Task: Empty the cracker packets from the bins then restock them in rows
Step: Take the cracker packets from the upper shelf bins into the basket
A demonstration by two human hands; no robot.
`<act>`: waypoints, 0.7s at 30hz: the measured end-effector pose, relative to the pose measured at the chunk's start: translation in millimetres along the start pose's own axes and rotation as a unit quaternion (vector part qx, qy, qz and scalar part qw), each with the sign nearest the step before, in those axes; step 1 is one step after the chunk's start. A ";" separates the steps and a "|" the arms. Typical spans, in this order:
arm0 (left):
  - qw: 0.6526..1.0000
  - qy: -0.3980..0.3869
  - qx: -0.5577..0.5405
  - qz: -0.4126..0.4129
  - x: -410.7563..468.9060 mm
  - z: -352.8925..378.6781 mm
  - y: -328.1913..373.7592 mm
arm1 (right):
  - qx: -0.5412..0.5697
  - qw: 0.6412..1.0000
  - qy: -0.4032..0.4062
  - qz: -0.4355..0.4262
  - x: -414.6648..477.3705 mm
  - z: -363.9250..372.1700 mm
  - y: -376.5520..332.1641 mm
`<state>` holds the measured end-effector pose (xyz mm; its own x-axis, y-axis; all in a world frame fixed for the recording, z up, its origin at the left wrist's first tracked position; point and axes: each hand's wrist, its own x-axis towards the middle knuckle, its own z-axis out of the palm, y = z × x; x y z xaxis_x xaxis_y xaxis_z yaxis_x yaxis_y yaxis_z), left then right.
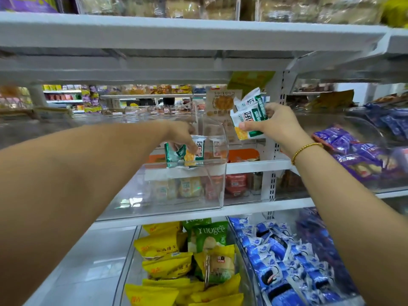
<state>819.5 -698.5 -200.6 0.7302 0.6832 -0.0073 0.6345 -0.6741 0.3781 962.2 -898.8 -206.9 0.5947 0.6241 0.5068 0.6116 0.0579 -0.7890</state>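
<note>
We note the left hand [183, 134] down in the clear bin [176, 206], fingers pinching one of the packets [199, 151] standing at its far end, while the right hand [280, 122], up right of the bin, grips a bunch [248, 117] of like packets.

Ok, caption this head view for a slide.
Left hand grips a packet in the clear bin; right hand holds two cracker packets.

Head-worn wide view, forward and down, close to bin [217, 184]
</note>
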 end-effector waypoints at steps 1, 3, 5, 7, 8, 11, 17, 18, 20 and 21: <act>1.000 0.004 -0.006 0.000 1.3 0.4 -0.7 | 0.003 1.000 -0.002 0.001 -0.4 1.4 2.0; 1.000 0.005 -0.010 -0.007 3.3 1.4 -1.6 | 0.008 1.000 -0.009 0.005 -2.7 4.4 4.1; 0.999 -0.033 -0.029 -0.030 3.3 1.2 -3.1 | 0.014 1.000 -0.013 0.006 -5.3 6.0 3.8; 0.992 -0.090 -0.074 -0.052 1.3 1.0 -5.9 | 0.014 1.000 -0.020 0.002 -8.8 6.6 1.7; 0.989 -0.105 -0.090 -0.057 1.4 0.4 -7.5 | 0.013 1.000 -0.024 -0.001 -11.4 6.1 0.4; 0.985 -0.114 -0.112 -0.059 -3.6 -0.2 -9.0 | 0.012 1.000 -0.028 -0.004 -18.7 2.0 -0.2; 0.986 -0.135 -0.077 -0.052 -10.4 7.0 -7.7 | 0.021 0.999 -0.030 -0.005 -30.3 -4.7 1.8; 0.987 -0.131 -0.077 -0.050 -9.5 7.5 -6.9 | 0.019 0.999 -0.030 -0.009 -31.8 -5.1 2.2; 0.987 -0.132 -0.084 -0.047 -8.7 7.1 -4.5 | 0.015 0.999 -0.031 -0.015 -33.6 -5.8 2.6; 0.986 -0.138 -0.083 -0.047 -8.9 6.7 -2.7 | 0.014 0.999 -0.032 -0.015 -33.8 -5.7 2.9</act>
<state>812.9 -704.6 -207.8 0.7260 0.6227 -0.2918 0.6687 -0.5403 0.5108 946.9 -924.2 -224.3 0.5419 0.6699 0.5076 0.6127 0.0986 -0.7841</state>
